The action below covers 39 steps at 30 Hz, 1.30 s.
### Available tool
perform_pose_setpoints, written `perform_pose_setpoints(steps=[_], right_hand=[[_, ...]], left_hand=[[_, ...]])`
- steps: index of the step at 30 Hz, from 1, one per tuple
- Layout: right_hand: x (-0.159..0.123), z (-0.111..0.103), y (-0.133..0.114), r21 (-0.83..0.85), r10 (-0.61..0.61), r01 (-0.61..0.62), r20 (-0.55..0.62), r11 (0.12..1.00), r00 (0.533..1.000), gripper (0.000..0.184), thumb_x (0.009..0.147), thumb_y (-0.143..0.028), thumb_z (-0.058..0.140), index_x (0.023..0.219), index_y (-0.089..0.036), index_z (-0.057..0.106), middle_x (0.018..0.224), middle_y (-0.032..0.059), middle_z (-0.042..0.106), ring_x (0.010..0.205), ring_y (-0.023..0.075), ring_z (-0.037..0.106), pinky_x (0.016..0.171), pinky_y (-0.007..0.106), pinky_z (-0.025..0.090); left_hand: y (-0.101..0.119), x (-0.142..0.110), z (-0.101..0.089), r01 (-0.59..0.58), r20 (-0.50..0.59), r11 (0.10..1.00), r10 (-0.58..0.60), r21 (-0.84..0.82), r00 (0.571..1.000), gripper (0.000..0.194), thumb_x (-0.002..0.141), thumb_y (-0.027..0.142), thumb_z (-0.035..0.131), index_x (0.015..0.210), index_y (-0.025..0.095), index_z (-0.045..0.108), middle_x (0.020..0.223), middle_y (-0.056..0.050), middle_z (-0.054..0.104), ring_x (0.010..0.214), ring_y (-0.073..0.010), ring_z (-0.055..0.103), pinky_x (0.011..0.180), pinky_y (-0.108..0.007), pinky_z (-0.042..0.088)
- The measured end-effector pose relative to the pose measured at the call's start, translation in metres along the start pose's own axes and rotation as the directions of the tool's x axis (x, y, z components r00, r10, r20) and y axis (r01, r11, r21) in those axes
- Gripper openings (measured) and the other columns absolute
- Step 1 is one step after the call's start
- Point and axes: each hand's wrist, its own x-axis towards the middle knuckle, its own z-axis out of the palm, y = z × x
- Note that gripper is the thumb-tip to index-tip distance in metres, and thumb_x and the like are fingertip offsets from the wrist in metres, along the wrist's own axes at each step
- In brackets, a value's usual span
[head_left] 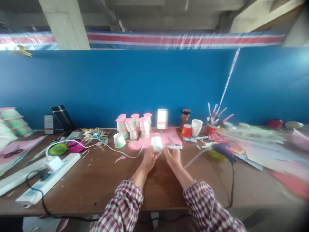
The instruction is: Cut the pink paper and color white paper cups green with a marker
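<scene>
My left hand [151,157] is closed around a white paper cup [156,143], held upside down above the table. In my right hand [172,155] is a marker pen [174,147] with a green end pointing right; its other end is close to the cup. Pink paper [170,135] lies just behind both hands, with what looks like scissors on it. To the left stand several stacked paper cups [131,125] with pink pieces on top, and a single cup [119,140] in front of them.
A power strip [51,178] and white cable lie at left. A purple glue gun [224,152] rests at right, its black cord hanging over the table edge. Behind are a red cup [186,130], a white cup [196,128], a dark-lidded jar [185,119] and a brush holder [212,129].
</scene>
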Motion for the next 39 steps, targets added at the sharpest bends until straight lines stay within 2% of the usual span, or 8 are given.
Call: perform_pose_setpoints(steps=[7,19,23,29,39], right_hand=[[0.0,0.0,0.0,0.019,0.01,-0.01,-0.005,1.0,1.0,0.018,0.078,-0.031,0.056,0.071,-0.016,0.061,0.058,0.0011,0.062,0.051,0.0131,0.056,0.049,0.022,0.043],[0.001,0.0,0.0,0.042,0.02,-0.019,-0.024,0.999,1.0,0.02,0.079,-0.032,0.057,0.069,-0.016,0.061,0.06,0.0018,0.063,0.053,0.013,0.056,0.049,0.022,0.042],[0.0,0.0,0.0,0.043,0.02,-0.02,-0.016,0.999,1.0,0.022,0.08,-0.033,0.056,0.067,-0.016,0.059,0.06,0.0023,0.064,0.053,0.0135,0.057,0.05,0.022,0.043],[0.001,0.001,0.008,0.038,0.014,-0.013,-0.014,0.999,1.0,0.015,0.077,-0.03,0.059,0.071,-0.016,0.06,0.058,0.0008,0.062,0.052,0.0135,0.056,0.05,0.023,0.043],[0.0,0.002,0.011,0.057,-0.003,0.003,0.013,0.998,1.0,0.016,0.078,-0.032,0.058,0.073,-0.016,0.06,0.058,-0.0001,0.06,0.052,0.0129,0.054,0.049,0.022,0.041]], left_hand=[[-0.001,0.002,-0.001,0.024,-0.02,0.999,-0.025,-0.033,1.0,0.035,0.082,0.041,0.054,0.102,0.014,0.066,0.104,-0.012,0.069,0.106,-0.0252,0.059,0.098,-0.045,0.04],[0.0,0.003,-0.001,0.064,0.005,0.995,-0.064,-0.073,0.998,0.039,0.081,0.044,0.056,0.098,0.011,0.067,0.096,-0.012,0.07,0.09,-0.0225,0.062,0.085,-0.038,0.045],[0.0,0.003,0.0,0.066,-0.007,0.994,-0.067,-0.083,0.998,0.037,0.082,0.043,0.055,0.097,0.011,0.067,0.094,-0.011,0.07,0.089,-0.0221,0.062,0.084,-0.039,0.045],[0.003,0.001,0.003,0.061,-0.043,0.992,-0.066,-0.115,0.997,0.031,0.082,0.038,0.056,0.094,0.012,0.066,0.089,-0.009,0.07,0.085,-0.0199,0.062,0.083,-0.036,0.046],[0.007,0.0,0.008,0.078,-0.071,0.99,-0.087,-0.121,0.994,0.029,0.088,0.033,0.047,0.096,0.012,0.065,0.089,-0.01,0.069,0.082,-0.0192,0.062,0.08,-0.035,0.048]])
